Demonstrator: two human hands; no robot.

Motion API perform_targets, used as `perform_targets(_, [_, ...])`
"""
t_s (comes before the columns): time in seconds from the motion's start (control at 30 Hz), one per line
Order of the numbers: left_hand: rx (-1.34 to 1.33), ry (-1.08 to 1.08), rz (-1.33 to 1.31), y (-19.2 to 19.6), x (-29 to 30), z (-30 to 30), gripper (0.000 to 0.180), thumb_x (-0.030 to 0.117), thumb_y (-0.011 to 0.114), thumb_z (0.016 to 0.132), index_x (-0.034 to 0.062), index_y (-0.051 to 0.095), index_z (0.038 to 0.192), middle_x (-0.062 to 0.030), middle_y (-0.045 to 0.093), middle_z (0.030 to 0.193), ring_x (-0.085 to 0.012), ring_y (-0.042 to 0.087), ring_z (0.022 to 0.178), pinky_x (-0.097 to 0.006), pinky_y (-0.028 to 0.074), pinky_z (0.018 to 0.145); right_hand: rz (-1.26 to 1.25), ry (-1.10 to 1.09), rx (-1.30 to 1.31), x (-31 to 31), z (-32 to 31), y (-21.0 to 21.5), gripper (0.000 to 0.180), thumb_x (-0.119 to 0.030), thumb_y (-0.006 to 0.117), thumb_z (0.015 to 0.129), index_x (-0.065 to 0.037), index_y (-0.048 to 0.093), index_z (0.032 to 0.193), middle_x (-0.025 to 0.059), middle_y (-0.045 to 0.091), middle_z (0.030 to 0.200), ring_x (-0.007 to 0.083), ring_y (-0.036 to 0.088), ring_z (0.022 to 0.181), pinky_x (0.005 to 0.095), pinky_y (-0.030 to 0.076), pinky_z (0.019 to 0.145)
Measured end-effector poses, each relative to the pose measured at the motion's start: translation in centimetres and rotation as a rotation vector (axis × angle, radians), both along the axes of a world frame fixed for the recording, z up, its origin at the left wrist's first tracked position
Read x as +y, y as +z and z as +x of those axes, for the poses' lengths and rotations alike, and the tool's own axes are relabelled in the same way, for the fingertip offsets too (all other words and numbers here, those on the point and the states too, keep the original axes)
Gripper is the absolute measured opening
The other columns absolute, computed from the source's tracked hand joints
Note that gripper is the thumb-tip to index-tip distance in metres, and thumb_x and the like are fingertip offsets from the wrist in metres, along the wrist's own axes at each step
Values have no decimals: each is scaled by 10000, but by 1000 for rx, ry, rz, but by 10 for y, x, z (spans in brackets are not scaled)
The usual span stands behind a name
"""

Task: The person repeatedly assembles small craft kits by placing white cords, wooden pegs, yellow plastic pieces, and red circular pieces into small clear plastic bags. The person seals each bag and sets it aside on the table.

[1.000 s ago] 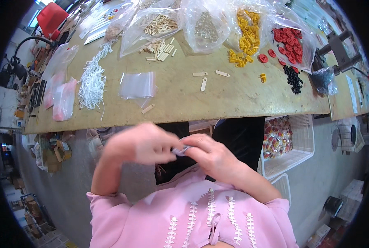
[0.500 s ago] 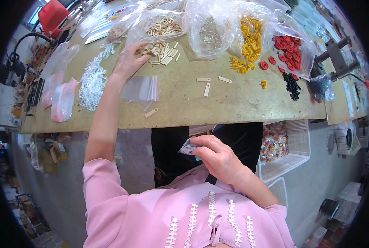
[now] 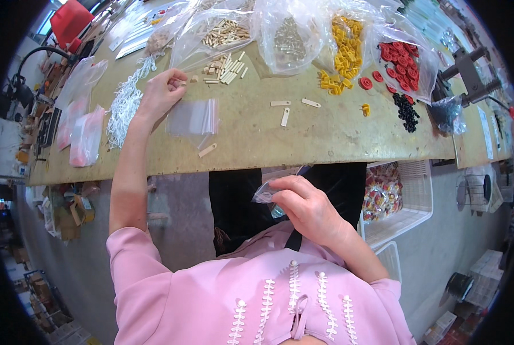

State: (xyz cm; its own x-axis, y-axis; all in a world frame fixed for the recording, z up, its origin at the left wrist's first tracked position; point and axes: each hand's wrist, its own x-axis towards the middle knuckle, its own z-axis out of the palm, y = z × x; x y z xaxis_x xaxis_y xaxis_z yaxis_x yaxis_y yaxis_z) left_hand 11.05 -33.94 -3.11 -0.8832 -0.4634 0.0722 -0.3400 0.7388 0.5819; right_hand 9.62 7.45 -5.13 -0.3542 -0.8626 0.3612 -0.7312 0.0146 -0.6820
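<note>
My left hand point(image 3: 162, 95) is over the far left of the table, its fingers curled together. What they pinch, if anything, is too small to make out. Just right of it lie small wooden blocks point(image 3: 195, 79) and a pile of short wooden sticks point(image 3: 229, 70). Flat clear zip bags point(image 3: 192, 118) lie below that hand. Over my lap, my right hand point(image 3: 311, 207) grips a small clear plastic bag point(image 3: 263, 194) between thumb and fingers. Several flat wooden pieces with a hole, one of them a strip point(image 3: 285, 117), rest on the table.
White string point(image 3: 124, 112) lies in a tangle at left. Open bags of yellow plastic parts point(image 3: 347, 49) and red wheels point(image 3: 400, 63) stand at the back, black beads point(image 3: 407, 114) near them. A metal fixture point(image 3: 471, 77) is at right. Below sits a white crate point(image 3: 403, 221) with packed bags.
My left hand has drawn left and away from the wooden pile, and its fingers have curled closed. My right hand stays over my lap with the bag, shifted only slightly.
</note>
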Motion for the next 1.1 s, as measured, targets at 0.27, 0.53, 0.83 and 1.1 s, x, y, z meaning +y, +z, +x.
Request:
perform_targets(0.27, [213, -555, 394, 58, 155, 55, 215, -54, 719, 875, 35, 743, 1069, -8, 660, 969, -76, 608, 826, -230, 504, 726, -61, -60, 8, -10, -9, 17, 250, 76, 725, 818, 4, 680, 1053, 177, 656, 1256, 354, 676, 1134, 398, 603, 886])
perform_targets(0.53, [142, -649, 274, 59, 182, 66, 285, -72, 758, 836, 22, 758, 1105, -71, 663, 989, -123, 619, 796, -259, 514, 678, -59, -32, 12, -13, -6, 21, 188, -32, 674, 919, 13, 654, 1100, 196, 617, 1328, 360, 640, 1219, 419, 588, 958])
perform_targets(0.83, [284, -338, -32, 33, 144, 17, 152, -21, 726, 909, 3, 738, 1058, -89, 684, 961, -150, 647, 796, -284, 543, 733, -71, -78, 17, -7, -7, 15, 266, 90, 733, 778, 11, 699, 1030, 217, 649, 1325, 369, 684, 1162, 401, 612, 897])
perform_targets(1.1, [115, -179, -144, -16, 33, -34, 138, 77, 756, 904, -3, 732, 1014, -100, 698, 977, -169, 665, 830, -335, 546, 755, -33, -57, 13, 2, -7, 10, 252, 55, 686, 868, 4, 649, 1112, 204, 625, 1355, 375, 643, 1242, 416, 610, 943])
